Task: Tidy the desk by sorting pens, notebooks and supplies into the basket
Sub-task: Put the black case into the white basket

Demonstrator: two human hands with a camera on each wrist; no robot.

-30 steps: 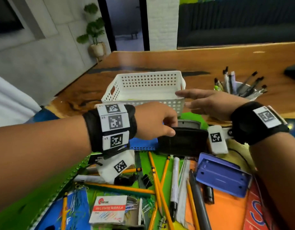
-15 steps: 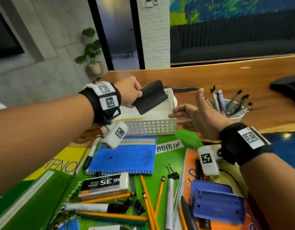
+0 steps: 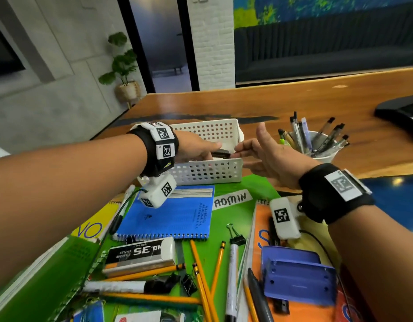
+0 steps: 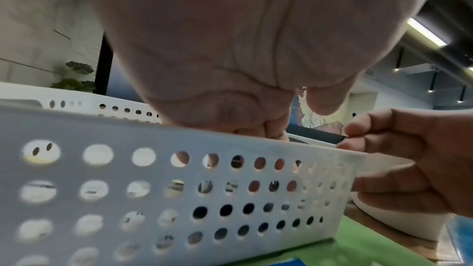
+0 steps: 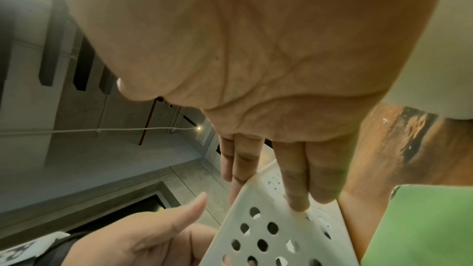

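The white perforated basket (image 3: 207, 175) stands at the far side of the clutter. My left hand (image 3: 210, 151) reaches down inside it, fingers curled on a flat black case (image 3: 222, 154), of which only a sliver shows above the front rim. In the left wrist view those fingers (image 4: 256, 126) dip behind the basket wall (image 4: 128, 135). My right hand (image 3: 251, 145) is open at the basket's right end. Its straight fingers (image 5: 294, 179) lie against the end wall (image 5: 268, 230), and two of them reach over the rim. The basket floor is mostly hidden.
Right of the basket is a white cup of pens (image 3: 321, 145). Nearer me lie a blue notebook (image 3: 168, 212), a staples box (image 3: 140, 252), pencils (image 3: 200, 263), a white marker (image 3: 232, 270), a binder clip (image 3: 235, 237) and a blue hole punch (image 3: 298, 275) on an orange notebook (image 3: 258, 219).
My left hand lifted the black case off the desk, carried it over the basket and has lowered it inside. My right hand moved in against the basket's right end.
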